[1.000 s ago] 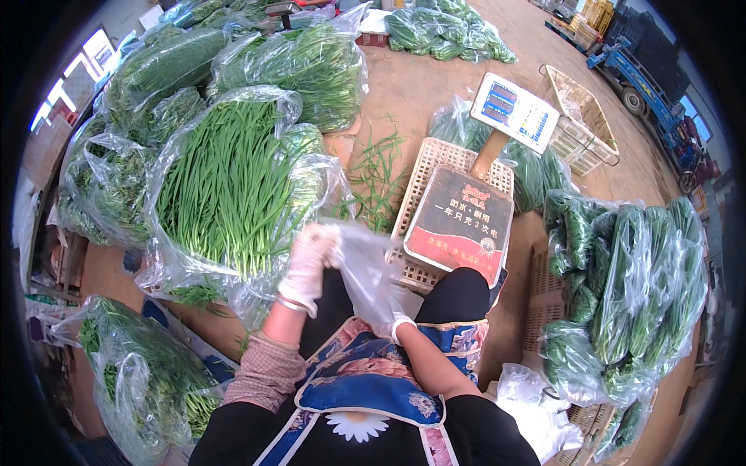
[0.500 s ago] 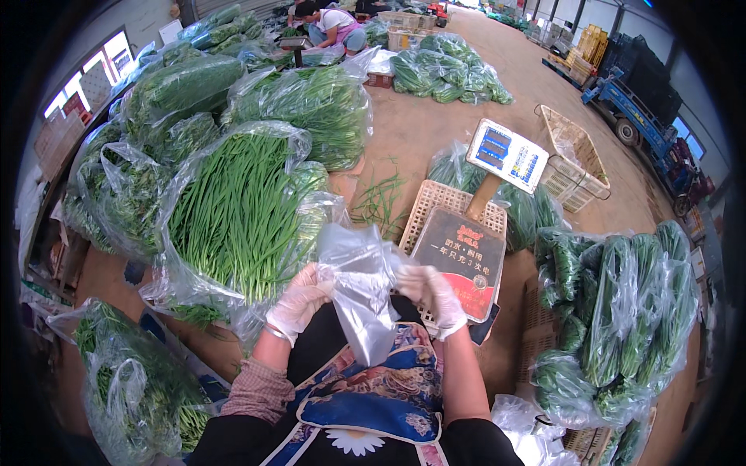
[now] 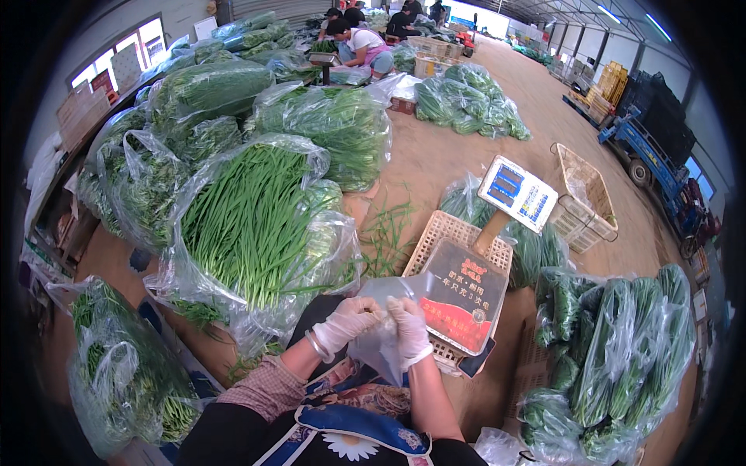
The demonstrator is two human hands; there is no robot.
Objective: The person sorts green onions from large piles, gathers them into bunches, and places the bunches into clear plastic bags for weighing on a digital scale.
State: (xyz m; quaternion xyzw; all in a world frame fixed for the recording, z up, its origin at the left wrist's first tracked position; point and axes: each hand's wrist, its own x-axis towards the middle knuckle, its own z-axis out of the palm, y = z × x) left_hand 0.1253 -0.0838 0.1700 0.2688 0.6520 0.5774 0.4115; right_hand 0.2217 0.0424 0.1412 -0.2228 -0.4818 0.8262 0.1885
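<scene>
In front of my apron, a clear plastic bag hangs between my two gloved hands. My left hand pinches its upper edge, and my right hand grips the same edge close beside it. The bag looks limp, with no greens visible in it. Just beyond my right hand stands a weighing scale with a dark and red platform and a tilted white display. To the left of my hands, a large open bag of long green garlic chives lies with its stalks exposed.
Bagged greens are piled at the right, and another bag of greens lies at the lower left. A cream plastic crate stands beyond the scale. Loose green stalks litter the floor. Farther back, a person crouches; a blue cart is parked right.
My hands have come together at the bag's edge, moving slightly right and down. My right hand, blurred before, now grips the bag. The whole view has shifted a little.
</scene>
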